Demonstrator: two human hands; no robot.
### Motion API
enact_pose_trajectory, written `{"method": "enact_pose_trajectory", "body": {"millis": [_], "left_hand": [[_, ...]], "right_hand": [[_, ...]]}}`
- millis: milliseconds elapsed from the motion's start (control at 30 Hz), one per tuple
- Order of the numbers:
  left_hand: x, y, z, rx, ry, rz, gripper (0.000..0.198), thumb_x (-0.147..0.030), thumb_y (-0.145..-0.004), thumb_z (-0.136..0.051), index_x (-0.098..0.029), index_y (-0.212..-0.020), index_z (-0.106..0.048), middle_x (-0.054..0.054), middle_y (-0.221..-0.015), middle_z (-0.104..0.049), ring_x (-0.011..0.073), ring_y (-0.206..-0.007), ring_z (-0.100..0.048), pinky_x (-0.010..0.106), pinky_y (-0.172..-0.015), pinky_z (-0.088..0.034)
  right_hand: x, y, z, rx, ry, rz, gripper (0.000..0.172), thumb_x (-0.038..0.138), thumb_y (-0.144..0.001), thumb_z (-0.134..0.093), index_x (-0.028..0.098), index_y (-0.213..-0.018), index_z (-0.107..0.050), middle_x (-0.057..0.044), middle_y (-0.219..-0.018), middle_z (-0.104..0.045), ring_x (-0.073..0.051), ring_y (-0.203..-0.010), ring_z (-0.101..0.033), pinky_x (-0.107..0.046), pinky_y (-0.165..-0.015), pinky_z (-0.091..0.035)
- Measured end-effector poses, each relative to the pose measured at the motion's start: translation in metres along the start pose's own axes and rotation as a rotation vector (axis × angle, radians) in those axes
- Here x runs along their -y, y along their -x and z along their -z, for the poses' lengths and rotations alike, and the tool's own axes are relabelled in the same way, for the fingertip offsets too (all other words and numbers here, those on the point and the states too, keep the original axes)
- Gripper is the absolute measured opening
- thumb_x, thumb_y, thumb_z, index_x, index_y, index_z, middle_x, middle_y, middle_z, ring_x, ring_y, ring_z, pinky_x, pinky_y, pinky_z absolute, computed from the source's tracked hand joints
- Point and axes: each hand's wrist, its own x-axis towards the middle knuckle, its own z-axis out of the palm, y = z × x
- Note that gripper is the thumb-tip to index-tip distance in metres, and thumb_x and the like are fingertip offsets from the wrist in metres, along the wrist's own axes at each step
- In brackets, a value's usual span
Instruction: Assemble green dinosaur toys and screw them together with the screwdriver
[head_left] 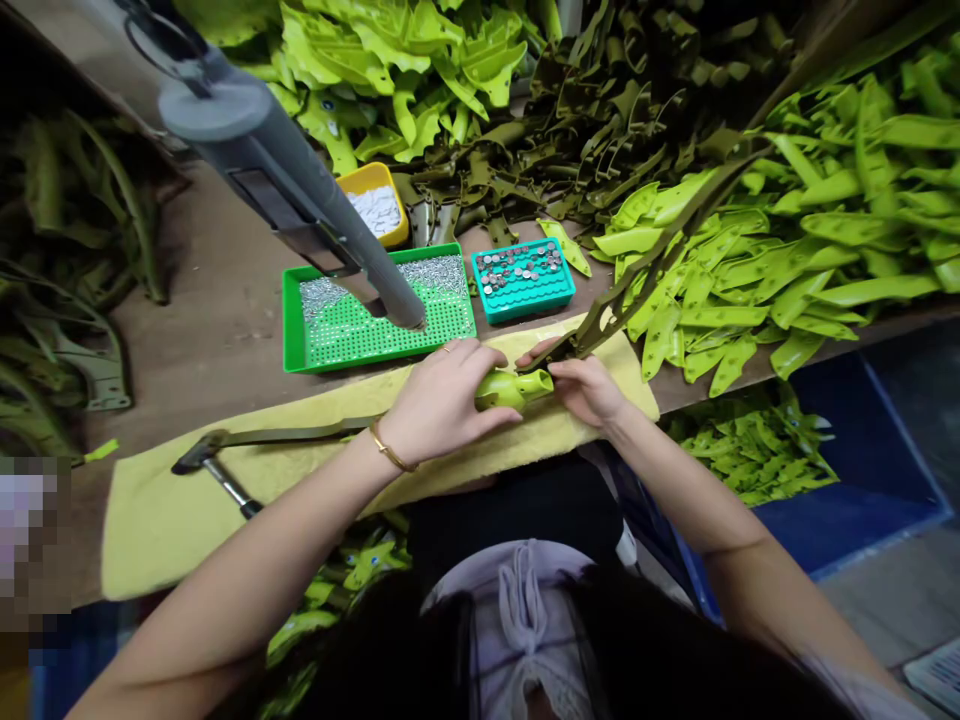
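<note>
the left hand [439, 400] curls closed over the rounded end of a lime-green plastic piece [504, 388], which rests on the yellow towel [225, 500] (just before the green tray [289, 320]). the right hand [589, 388] has its fingers pinched on the narrow end, where a long olive strip [675, 225] meets it.

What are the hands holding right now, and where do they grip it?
The left hand grips the rounded end of a lime green plastic piece; the right hand pinches its narrow end, where a long dark strip meets it.
</note>
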Motion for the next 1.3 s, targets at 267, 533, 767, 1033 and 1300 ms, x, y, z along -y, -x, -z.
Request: {"method": "enact_pose_trajectory", "body": {"millis": [267, 533, 767, 1033, 1300], "left_hand": [[0.006, -0.007, 0.002, 0.059, 0.026, 0.046, 0.055, -0.057, -0.074, -0.072, -0.016, -0.106, -0.057, 0.008, -0.098, -0.063, 0.0260, -0.092, -0.059, 0.036, -0.079, -0.046], [0.009, -0.007, 0.001, 0.056, 0.060, 0.057, 0.056, -0.059, -0.073, -0.072, -0.017, -0.106, -0.057, 0.008, -0.099, -0.063, 0.0257, -0.092, -0.060, 0.035, -0.078, -0.046], [0.011, -0.009, -0.001, 0.034, 0.103, 0.075, 0.055, -0.058, -0.072, -0.073, -0.017, -0.105, -0.057, 0.008, -0.100, -0.064, 0.0254, -0.094, -0.060, 0.036, -0.080, -0.047], [0.009, -0.006, 0.002, 0.034, 0.013, 0.036, 0.052, -0.056, -0.074, -0.073, -0.017, -0.104, -0.056, 0.007, -0.097, -0.061, 0.0242, -0.091, -0.058, 0.034, -0.076, -0.046], [-0.007, 0.010, 0.001, 0.000, -0.097, -0.014, 0.046, -0.052, -0.082, -0.065, -0.015, -0.108, -0.056, 0.010, -0.097, -0.059, 0.0264, -0.091, -0.055, 0.036, -0.076, -0.045]], "right_hand": [[-0.003, -0.007, -0.009, 0.015, 0.196, 0.327, 0.039, 0.062, -0.071, -0.070, 0.025, -0.084, -0.068, -0.001, -0.087, -0.071, -0.019, -0.092, -0.067, -0.036, -0.088, -0.054], [-0.007, -0.002, 0.002, -0.009, 0.278, 0.296, 0.038, 0.061, -0.076, -0.066, 0.026, -0.090, -0.066, -0.002, -0.095, -0.070, -0.019, -0.097, -0.066, -0.039, -0.096, -0.051], [-0.015, -0.002, -0.003, -0.064, 0.419, 0.256, 0.045, 0.034, -0.058, -0.087, 0.026, -0.096, -0.063, 0.000, -0.102, -0.069, -0.018, -0.103, -0.063, -0.037, -0.100, -0.048], [-0.002, 0.002, -0.003, -0.024, 0.544, 0.297, 0.035, 0.054, -0.077, -0.069, 0.026, -0.097, -0.071, -0.003, -0.109, -0.071, -0.020, -0.112, -0.061, -0.039, -0.104, -0.046], [-0.003, 0.011, 0.016, 0.033, 0.413, 0.243, 0.031, 0.041, -0.081, -0.070, 0.031, -0.110, -0.069, -0.001, -0.107, -0.074, -0.019, -0.106, -0.067, -0.041, -0.104, -0.047]]}}
